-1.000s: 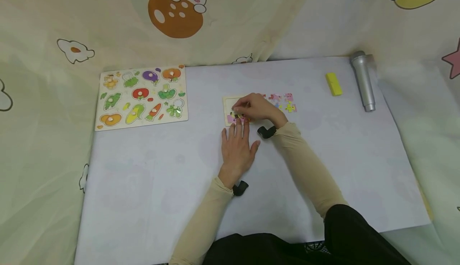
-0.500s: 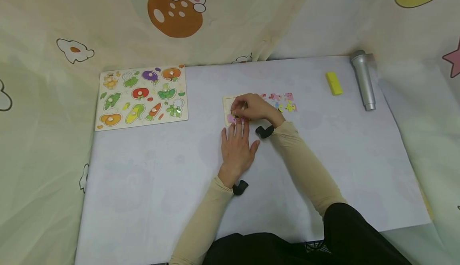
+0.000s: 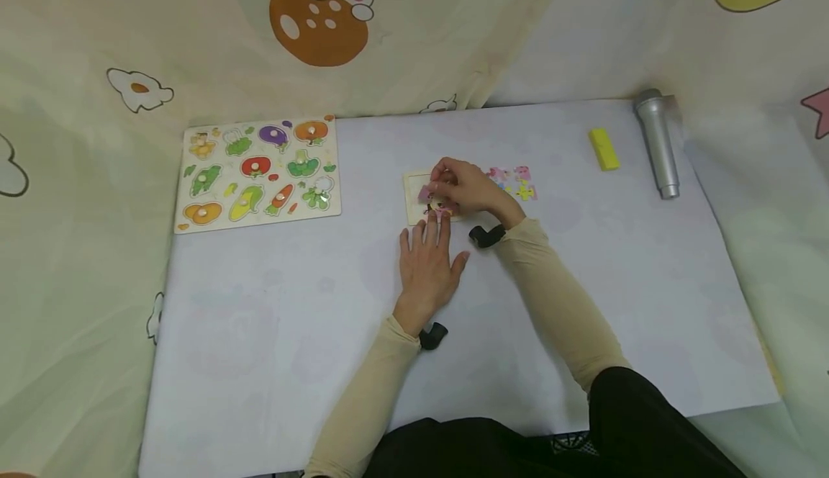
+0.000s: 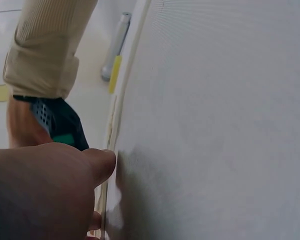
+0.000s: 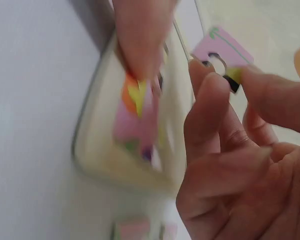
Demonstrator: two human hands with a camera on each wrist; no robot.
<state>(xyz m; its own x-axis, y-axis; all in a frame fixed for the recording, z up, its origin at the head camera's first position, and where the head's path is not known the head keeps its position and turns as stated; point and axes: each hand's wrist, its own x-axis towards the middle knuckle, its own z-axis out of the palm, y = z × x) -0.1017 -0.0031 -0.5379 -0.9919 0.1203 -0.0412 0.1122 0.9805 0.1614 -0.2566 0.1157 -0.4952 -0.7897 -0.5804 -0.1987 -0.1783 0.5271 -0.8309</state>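
Between thumb and fingers, my right hand [image 3: 476, 191] pinches a pink jigsaw piece [image 5: 225, 46] with black and yellow marks. The piece is held up over a small pale puzzle tray [image 3: 411, 204]. In the right wrist view, other pink pieces [image 5: 132, 122] lie inside the tray. My left hand [image 3: 427, 269] lies flat, fingers straight, its fingertips at the tray's near edge and touching the pieces there. Loose jigsaw pieces [image 3: 524, 188] lie just right of the tray, partly hidden behind my right hand. In the left wrist view, my left hand [image 4: 50, 185] hides the puzzle.
A vegetable peg puzzle board [image 3: 259, 176] lies at the table's back left. At the back right are a yellow block [image 3: 604, 149] and a silver microphone [image 3: 657, 143]. A patterned cloth [image 3: 414, 39] rises behind the white tabletop [image 3: 272, 341].
My right hand was low over the tray; it has now lifted slightly and moved right, with the pink jigsaw piece showing in its fingertips. The left hand has stayed in place.
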